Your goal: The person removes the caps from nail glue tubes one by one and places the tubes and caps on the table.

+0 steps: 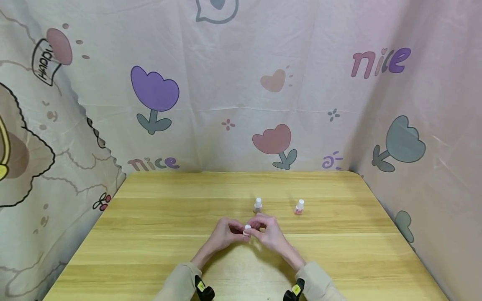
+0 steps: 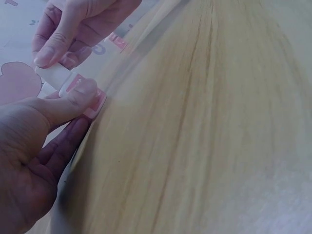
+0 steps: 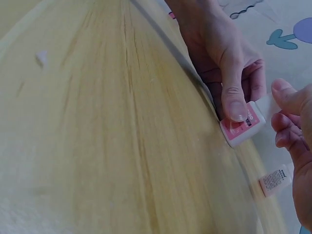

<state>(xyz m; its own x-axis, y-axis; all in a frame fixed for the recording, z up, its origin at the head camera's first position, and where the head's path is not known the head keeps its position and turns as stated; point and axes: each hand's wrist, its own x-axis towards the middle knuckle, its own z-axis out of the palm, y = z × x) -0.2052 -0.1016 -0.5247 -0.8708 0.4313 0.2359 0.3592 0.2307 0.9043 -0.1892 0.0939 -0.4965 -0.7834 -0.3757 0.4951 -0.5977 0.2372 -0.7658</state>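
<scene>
Both hands meet over a small white bottle with a pink label [image 3: 243, 127] at the middle of the table. My left hand [image 1: 224, 235] grips its body between thumb and fingers, the thumb lying across the label in both wrist views. From the other side my right hand [image 1: 269, 232] pinches the white cap [image 2: 52, 75] between thumb and fingertips. In the wrist views the bottle is tilted, its base low over the wood. Just beyond the right hand stands a second small white-capped bottle [image 1: 257, 205], and a third bottle [image 1: 299, 207] with a pink label stands farther right.
The wood-grain table [image 1: 150, 242] ends at a patterned curtain [image 1: 218, 83] hung behind it and along both sides. A black wrist camera mount [image 1: 205, 290] sits on the left sleeve, and a similar mount [image 1: 293, 292] on the right one.
</scene>
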